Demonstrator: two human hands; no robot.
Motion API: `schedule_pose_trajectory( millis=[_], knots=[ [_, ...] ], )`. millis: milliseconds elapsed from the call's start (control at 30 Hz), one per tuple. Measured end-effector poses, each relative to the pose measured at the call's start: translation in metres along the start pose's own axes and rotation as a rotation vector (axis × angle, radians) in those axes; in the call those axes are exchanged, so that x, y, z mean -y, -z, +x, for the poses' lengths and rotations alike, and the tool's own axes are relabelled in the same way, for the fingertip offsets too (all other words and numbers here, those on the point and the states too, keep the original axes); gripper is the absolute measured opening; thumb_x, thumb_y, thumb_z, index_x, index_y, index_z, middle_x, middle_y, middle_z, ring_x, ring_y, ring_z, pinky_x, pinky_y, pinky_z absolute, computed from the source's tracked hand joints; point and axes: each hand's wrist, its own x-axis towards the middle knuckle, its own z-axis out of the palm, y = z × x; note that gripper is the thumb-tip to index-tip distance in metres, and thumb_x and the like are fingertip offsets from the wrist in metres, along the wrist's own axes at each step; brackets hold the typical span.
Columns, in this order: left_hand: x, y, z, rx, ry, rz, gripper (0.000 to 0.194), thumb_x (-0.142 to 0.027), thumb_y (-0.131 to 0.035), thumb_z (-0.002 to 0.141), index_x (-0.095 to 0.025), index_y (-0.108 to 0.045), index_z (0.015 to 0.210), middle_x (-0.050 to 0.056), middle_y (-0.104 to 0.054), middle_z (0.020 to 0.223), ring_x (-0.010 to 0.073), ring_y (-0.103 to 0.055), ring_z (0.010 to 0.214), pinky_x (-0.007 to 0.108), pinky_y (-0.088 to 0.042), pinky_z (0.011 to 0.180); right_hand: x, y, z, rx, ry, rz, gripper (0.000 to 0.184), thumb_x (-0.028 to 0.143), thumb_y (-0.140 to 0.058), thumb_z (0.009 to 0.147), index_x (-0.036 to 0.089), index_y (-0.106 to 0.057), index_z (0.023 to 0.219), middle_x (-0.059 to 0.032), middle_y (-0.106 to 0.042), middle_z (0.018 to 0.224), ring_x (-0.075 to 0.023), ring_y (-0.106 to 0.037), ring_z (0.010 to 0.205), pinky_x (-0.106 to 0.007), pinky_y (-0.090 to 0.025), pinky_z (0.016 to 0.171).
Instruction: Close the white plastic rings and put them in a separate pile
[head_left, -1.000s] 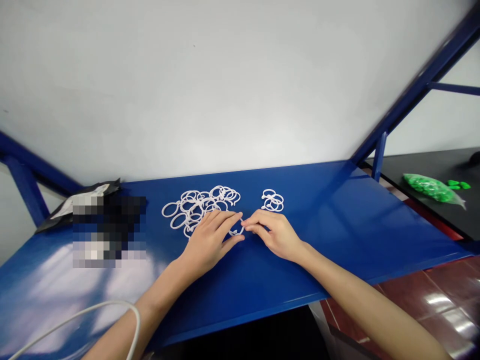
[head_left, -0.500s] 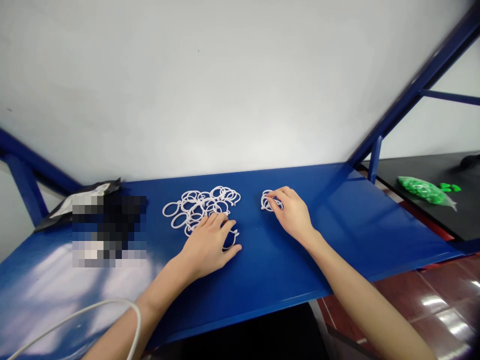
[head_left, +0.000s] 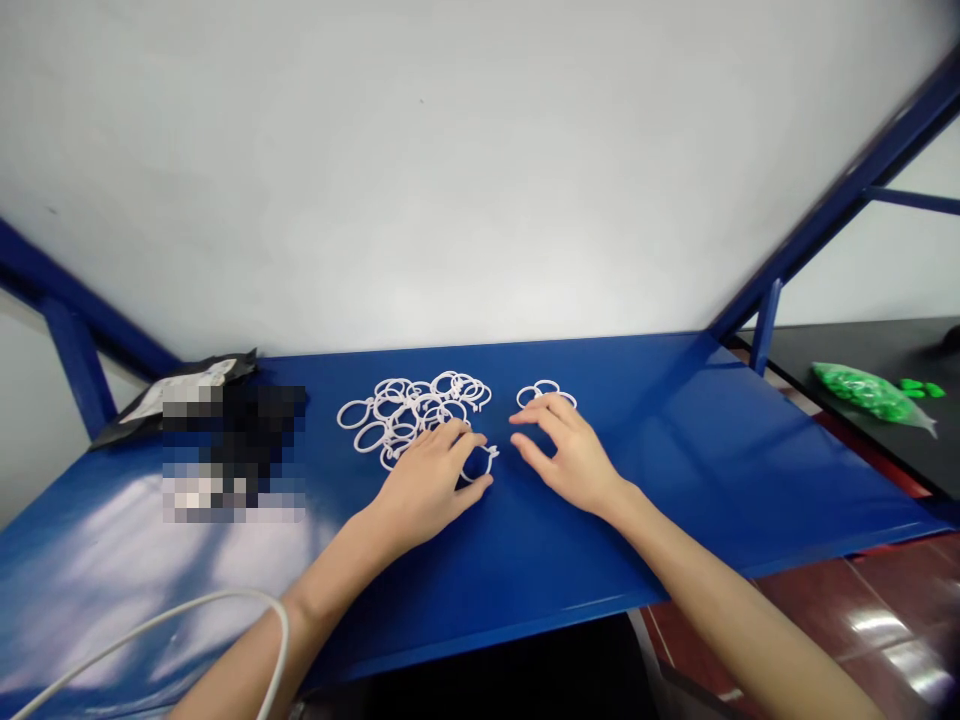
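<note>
White rings (head_left: 405,404) lie on the blue tabletop (head_left: 525,575) before me: a larger overlapping pile left of centre, a small group (head_left: 535,388) to its right, and a single ring (head_left: 491,462) at my left hand (head_left: 427,480).

Nearest to me, a white cable (head_left: 225,594) crosses in front of my left forearm. My left hand is palm down at the near edge of the pile, thumb and forefinger parted, the single ring showing between them; I cannot tell whether it is gripped. My right hand (head_left: 574,460) is half open, thumb and fingertips well apart with nothing seen between them, and partly hides the small group.

Farther left is a black package (head_left: 184,388) with a white label; a pixelated patch obscures the area beside it. At far right, a bag of green pieces (head_left: 870,395) lies on a black table (head_left: 810,345). A pale wall (head_left: 480,200) stands behind the tabletop.
</note>
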Motion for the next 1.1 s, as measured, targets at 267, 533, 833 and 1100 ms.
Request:
schedule_pose_trajectory(
  millis=[267, 533, 833, 1100],
  knots=[
    [-0.005, 0.002, 0.0, -0.105, -0.03, -0.238, 0.036, -0.021, -0.067, 0.089, -0.024, -0.056, 0.124, 0.005, -0.061, 0.116, 0.0178, -0.066, 0.1, 0.032, -0.057, 0.086, 0.013, -0.006, -0.006, 0.109, 0.009, 0.342, 0.013, 0.023, -0.061, 0.1, 0.023, -0.065, 0.112, -0.0044, -0.069, 0.103, -0.0167, -0.067, 0.088, -0.032, -0.056, 0.08],
    [-0.001, -0.005, -0.001, -0.159, -0.106, -0.222, 0.033, -0.024, -0.066, 0.091, -0.024, -0.057, 0.123, 0.006, -0.061, 0.118, 0.0185, -0.066, 0.103, 0.032, -0.058, 0.087, 0.012, -0.004, -0.004, 0.096, 0.008, 0.363, 0.012, 0.024, -0.055, 0.103, 0.023, -0.068, 0.103, -0.0034, -0.071, 0.096, -0.0167, -0.068, 0.086, -0.03, -0.055, 0.08],
    [0.009, -0.007, -0.002, -0.1, -0.19, -0.14, 0.034, -0.034, -0.061, 0.097, -0.024, -0.055, 0.129, 0.008, -0.062, 0.121, 0.0199, -0.066, 0.106, 0.034, -0.057, 0.092, 0.011, -0.006, -0.001, 0.117, -0.081, 0.374, 0.016, 0.024, -0.058, 0.101, 0.023, -0.071, 0.092, -0.0007, -0.074, 0.088, -0.0163, -0.07, 0.081, -0.029, -0.056, 0.078],
    [0.048, 0.001, 0.005, -0.185, -0.009, 0.275, 0.025, -0.032, -0.065, 0.093, -0.019, -0.067, 0.114, 0.012, -0.064, 0.12, 0.0322, -0.057, 0.114, 0.051, -0.05, 0.099, -0.024, 0.0, 0.005, -0.086, -0.185, -0.12, 0.014, 0.025, -0.055, 0.102, 0.021, -0.068, 0.101, -0.0059, -0.075, 0.099, -0.0237, -0.066, 0.091, -0.038, -0.054, 0.081]
  ],
)
